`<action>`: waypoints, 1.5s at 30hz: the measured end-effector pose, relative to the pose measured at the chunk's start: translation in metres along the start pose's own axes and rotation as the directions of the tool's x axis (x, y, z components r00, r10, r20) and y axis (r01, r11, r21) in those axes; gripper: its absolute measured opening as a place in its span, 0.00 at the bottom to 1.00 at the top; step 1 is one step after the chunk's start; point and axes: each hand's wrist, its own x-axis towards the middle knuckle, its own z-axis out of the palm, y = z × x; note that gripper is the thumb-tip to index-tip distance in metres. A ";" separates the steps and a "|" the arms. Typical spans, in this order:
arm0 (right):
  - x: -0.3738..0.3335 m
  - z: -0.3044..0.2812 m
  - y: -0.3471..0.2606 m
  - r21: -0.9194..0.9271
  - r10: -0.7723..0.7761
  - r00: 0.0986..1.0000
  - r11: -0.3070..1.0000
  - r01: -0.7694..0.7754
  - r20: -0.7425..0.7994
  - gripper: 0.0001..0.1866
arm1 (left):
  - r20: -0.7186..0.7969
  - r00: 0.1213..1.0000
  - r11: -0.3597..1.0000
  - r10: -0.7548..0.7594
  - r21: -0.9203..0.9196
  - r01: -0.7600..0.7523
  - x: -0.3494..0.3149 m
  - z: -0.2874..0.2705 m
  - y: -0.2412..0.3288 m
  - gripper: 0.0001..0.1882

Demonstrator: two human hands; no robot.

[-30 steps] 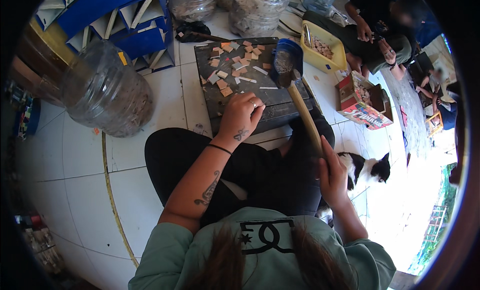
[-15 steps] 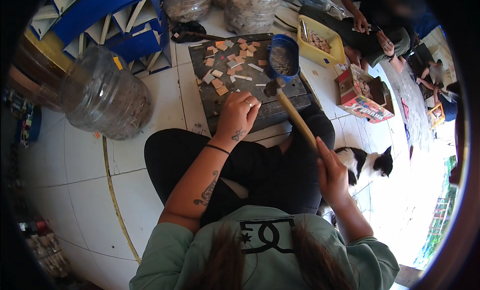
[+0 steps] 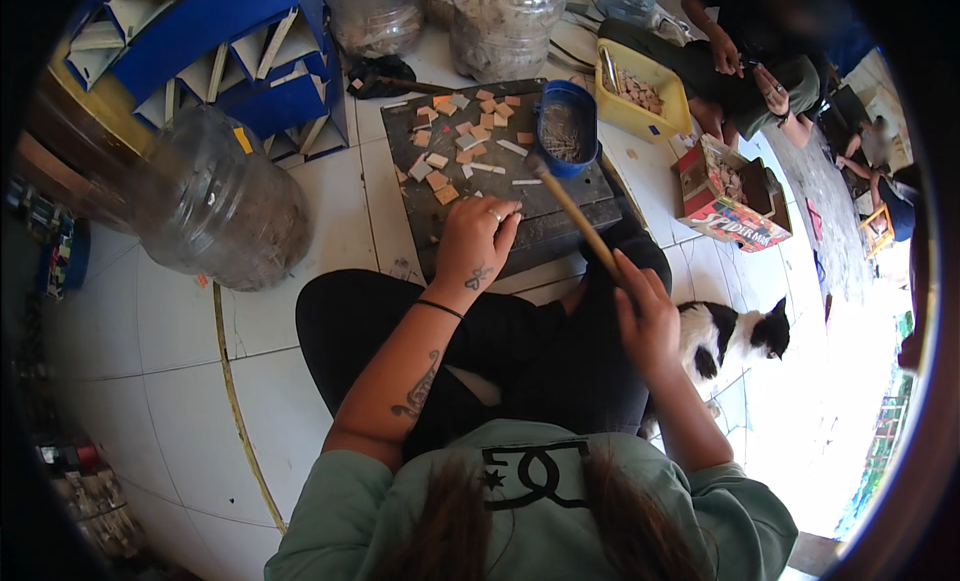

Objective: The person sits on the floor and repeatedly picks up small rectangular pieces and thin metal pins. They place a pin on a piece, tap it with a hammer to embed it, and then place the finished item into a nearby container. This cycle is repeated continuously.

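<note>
My right hand (image 3: 648,316) is wrapped round the wooden handle of a hammer (image 3: 580,222), held aslant above the right side of a dark low work board (image 3: 560,213). The hammer's head is blurred and lies near a blue tub (image 3: 568,166) of nails. At the board's near edge my left hand (image 3: 478,237) rests with its fingers closed and pressed together. Whatever they hold, if anything, is hidden. Beyond it lie several small square wooden pieces (image 3: 437,181) and a few pale strips (image 3: 487,169), scattered over the board.
A yellow basin (image 3: 655,126) and a printed carton (image 3: 735,221), both with small pieces, stand at the right. A black-and-white cat (image 3: 725,336) sits beside my right knee. Large clear plastic jars (image 3: 225,201) and blue racks (image 3: 225,56) stand left. Another person's hands (image 3: 770,89) work at far right.
My right hand has moved left and forward, and the hammer's head has swung lower and slightly left. The left hand stays almost in place; the whole view has shifted slightly.
</note>
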 end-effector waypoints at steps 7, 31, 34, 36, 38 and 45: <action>0.036 0.046 0.006 -0.348 -0.160 0.984 0.930 0.122 -0.083 0.25 | 0.118 0.981 0.986 -0.153 -0.049 0.159 -0.003 -0.025 0.015 0.05; 0.095 0.043 -0.035 0.764 0.084 0.961 0.591 -0.260 0.263 0.07 | 0.319 0.886 0.776 -0.336 -0.439 0.453 -0.012 -0.024 0.046 0.10; 0.095 0.040 -0.034 0.765 0.086 0.953 0.577 -0.285 0.290 0.08 | 0.317 0.896 0.792 -0.311 -0.435 0.429 -0.013 -0.024 0.045 0.11; 0.096 0.038 -0.034 0.750 0.062 0.952 0.601 -0.276 0.301 0.08 | 0.310 0.905 0.801 -0.290 -0.440 0.407 -0.013 -0.024 0.045 0.11; 0.097 0.036 -0.034 0.732 0.050 0.944 0.619 -0.285 0.326 0.09 | 0.310 0.905 0.798 -0.290 -0.443 0.408 -0.013 -0.024 0.045 0.11; 0.099 0.031 -0.033 0.749 0.030 0.917 0.566 -0.343 0.398 0.11 | 0.299 0.925 0.808 -0.235 -0.469 0.358 -0.013 -0.025 0.044 0.11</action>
